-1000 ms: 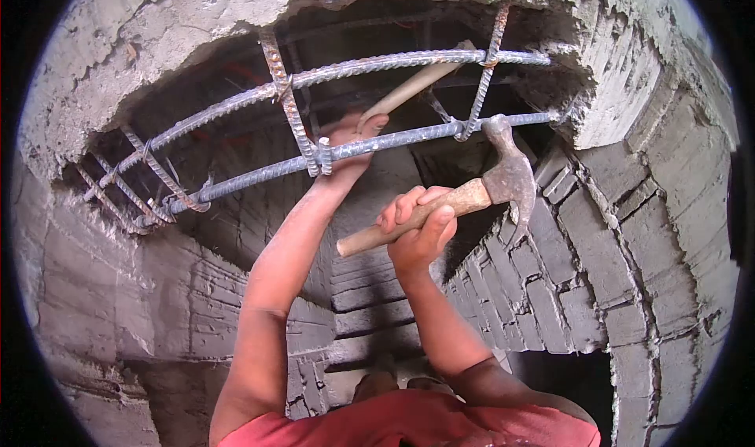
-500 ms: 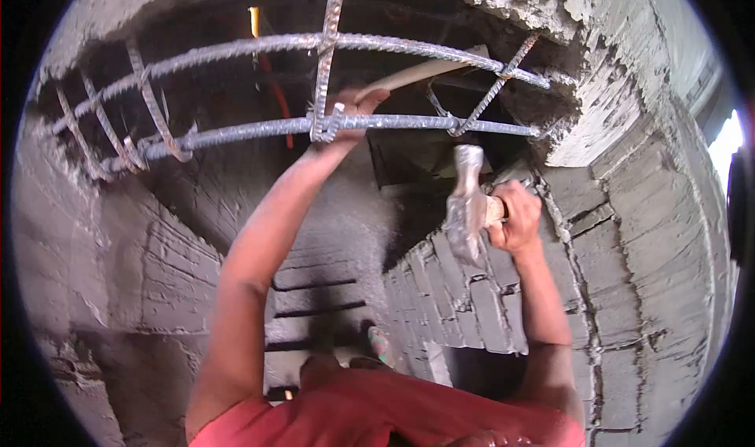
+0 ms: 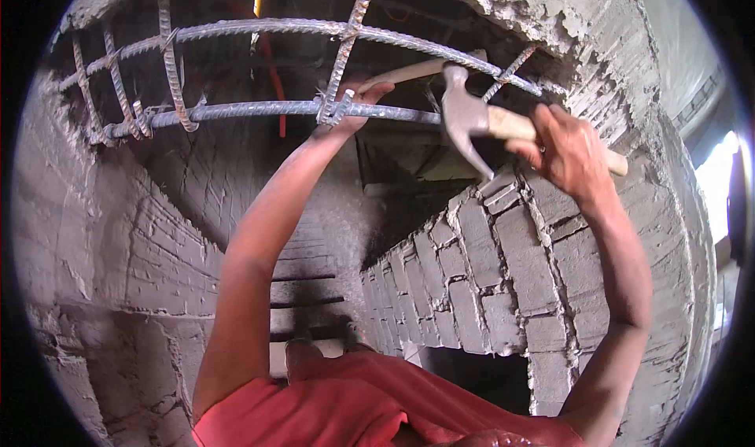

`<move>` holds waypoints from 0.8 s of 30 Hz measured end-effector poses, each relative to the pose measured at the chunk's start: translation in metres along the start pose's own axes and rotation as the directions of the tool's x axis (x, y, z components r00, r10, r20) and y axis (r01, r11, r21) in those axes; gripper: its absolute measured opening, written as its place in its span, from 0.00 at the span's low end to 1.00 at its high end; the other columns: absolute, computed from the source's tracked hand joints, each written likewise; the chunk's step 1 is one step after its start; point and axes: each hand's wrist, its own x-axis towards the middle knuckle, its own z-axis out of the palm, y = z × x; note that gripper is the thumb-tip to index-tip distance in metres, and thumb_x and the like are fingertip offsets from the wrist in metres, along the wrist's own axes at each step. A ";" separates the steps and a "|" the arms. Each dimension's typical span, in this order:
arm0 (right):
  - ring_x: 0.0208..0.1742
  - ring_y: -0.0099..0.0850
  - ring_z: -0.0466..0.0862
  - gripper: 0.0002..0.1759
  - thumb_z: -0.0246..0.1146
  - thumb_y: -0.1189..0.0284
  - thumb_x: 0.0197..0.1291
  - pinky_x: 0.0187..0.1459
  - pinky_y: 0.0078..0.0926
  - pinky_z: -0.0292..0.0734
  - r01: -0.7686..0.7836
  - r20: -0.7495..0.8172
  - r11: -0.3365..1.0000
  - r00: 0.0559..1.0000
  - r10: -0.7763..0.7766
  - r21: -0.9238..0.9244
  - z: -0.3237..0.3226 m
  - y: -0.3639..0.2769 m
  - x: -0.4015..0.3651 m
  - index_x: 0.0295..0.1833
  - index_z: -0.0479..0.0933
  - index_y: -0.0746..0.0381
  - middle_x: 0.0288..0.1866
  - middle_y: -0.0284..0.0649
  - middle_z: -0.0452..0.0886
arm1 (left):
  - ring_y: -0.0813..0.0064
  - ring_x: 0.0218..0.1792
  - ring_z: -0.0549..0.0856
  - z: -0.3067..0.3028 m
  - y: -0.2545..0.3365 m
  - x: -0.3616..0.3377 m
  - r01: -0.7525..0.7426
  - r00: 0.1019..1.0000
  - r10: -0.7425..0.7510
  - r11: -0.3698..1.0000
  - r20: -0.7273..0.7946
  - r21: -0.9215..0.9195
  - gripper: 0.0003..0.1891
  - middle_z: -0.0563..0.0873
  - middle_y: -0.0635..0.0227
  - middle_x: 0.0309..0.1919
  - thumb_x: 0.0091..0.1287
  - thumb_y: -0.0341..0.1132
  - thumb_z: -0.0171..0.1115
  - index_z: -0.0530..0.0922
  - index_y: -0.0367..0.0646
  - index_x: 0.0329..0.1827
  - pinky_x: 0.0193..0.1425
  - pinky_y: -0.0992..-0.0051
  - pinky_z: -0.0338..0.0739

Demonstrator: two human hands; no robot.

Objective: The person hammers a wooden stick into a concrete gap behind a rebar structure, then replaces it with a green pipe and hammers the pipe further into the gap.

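"Head view: what is the concrete opening (image 3: 586, 69) containing?"

"Its broken rim is framing an upper ribbed bar (image 3: 267, 26) and a lower ribbed bar (image 3: 252, 111), with shorter tie bars (image 3: 170, 61) crossing them. Deeper inside, a red strip (image 3: 275, 77) is hanging below a yellow piece (image 3: 257, 5)."

"And the left hand (image 3: 363, 107)?"

"It is reaching behind the lower bar and closing around the near end of a wooden stick (image 3: 413, 72), though most of its fingers are hiding. The stick is slanting up to the right, inside the opening."

"Where is the claw hammer (image 3: 465, 115) sitting?"

"The right hand (image 3: 578, 152) is wrapping its fingers around the handle, whose butt is sticking out beyond the palm. The head is overlapping the lower bar's right part, its claw pointing down, above the brick wall (image 3: 503, 250). I cannot tell whether it is touching the bar or the stick."

"What is differing from the earlier frame?"

"The hammer is now showing higher, its handle lying sideways instead of mostly hiding in the fist. The left hand is keeping its place behind the bar."
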 end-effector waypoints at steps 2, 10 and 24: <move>0.23 0.42 0.78 0.32 0.61 0.39 0.61 0.27 0.42 0.74 0.166 -0.006 0.985 0.986 -0.166 0.050 -0.010 -0.016 0.002 0.34 0.69 0.60 0.25 0.41 0.70 | 0.56 0.52 0.88 0.001 0.002 -0.003 -0.037 0.999 0.037 0.999 -0.027 0.016 0.32 0.90 0.57 0.43 0.67 0.67 0.57 0.86 0.48 0.54 0.55 0.63 0.80; 0.18 0.46 0.78 0.29 0.58 0.44 0.67 0.23 0.44 0.76 -0.002 0.049 0.996 0.999 0.006 -0.086 -0.007 -0.019 0.018 0.35 0.69 0.62 0.21 0.43 0.75 | 0.61 0.47 0.89 0.017 -0.023 0.000 -0.174 0.981 0.176 0.984 -0.079 0.030 0.19 0.90 0.57 0.40 0.69 0.53 0.66 0.87 0.48 0.50 0.50 0.65 0.82; 0.24 0.41 0.78 0.33 0.63 0.37 0.58 0.26 0.40 0.74 -0.034 0.125 0.973 0.992 0.005 0.226 0.029 -0.050 -0.086 0.30 0.70 0.59 0.24 0.41 0.72 | 0.59 0.34 0.86 0.036 -0.006 -0.033 -0.148 0.954 0.148 0.989 -0.261 0.020 0.21 0.87 0.55 0.31 0.70 0.51 0.63 0.85 0.39 0.35 0.39 0.58 0.78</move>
